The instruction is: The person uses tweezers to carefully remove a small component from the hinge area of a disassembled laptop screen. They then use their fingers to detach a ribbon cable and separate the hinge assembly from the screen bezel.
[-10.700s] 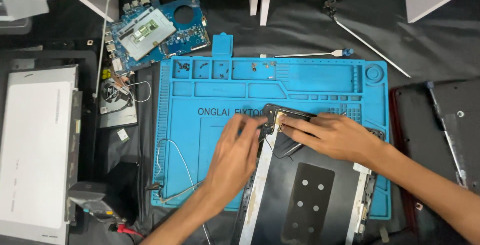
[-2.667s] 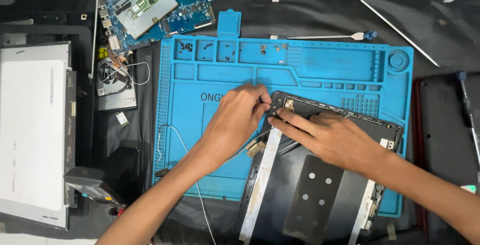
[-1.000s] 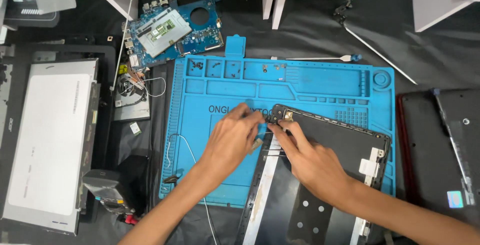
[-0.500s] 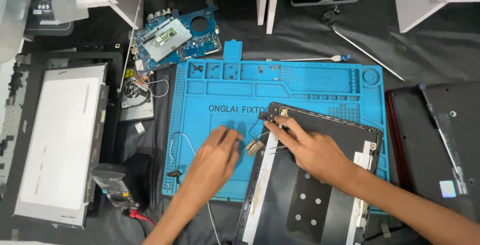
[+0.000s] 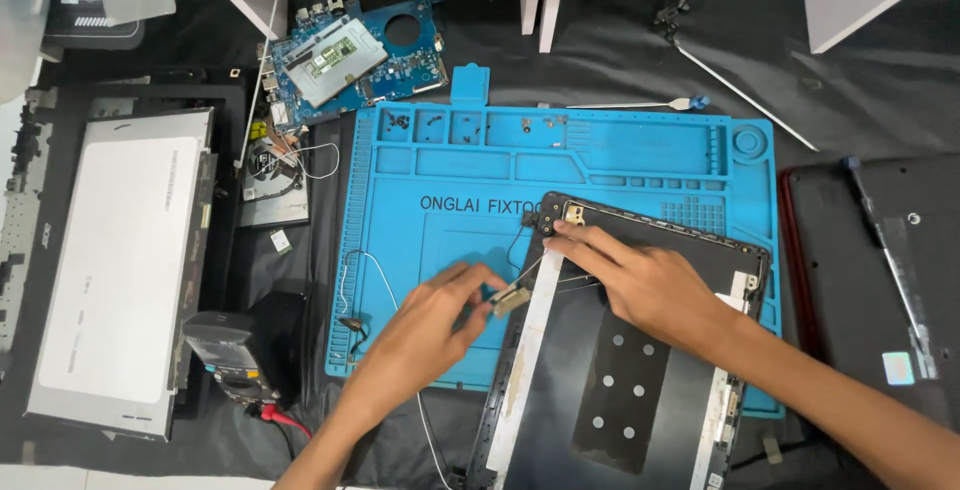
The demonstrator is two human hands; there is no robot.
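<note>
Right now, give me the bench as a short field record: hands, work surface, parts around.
left hand: pinching a small flat connector piece with thin wires attached
right hand: pressing on the top corner of the black laptop lid cover
surface: blue silicone repair mat
left of mat: detached LCD panel, multimeter
above mat: blue motherboard
mat trays: small screws

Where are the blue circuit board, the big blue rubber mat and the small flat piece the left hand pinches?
blue circuit board (image 5: pixel 395 65), head view, its right part.
big blue rubber mat (image 5: pixel 440 240), head view, bare left area.
small flat piece (image 5: pixel 511 298), head view, its middle.
</note>
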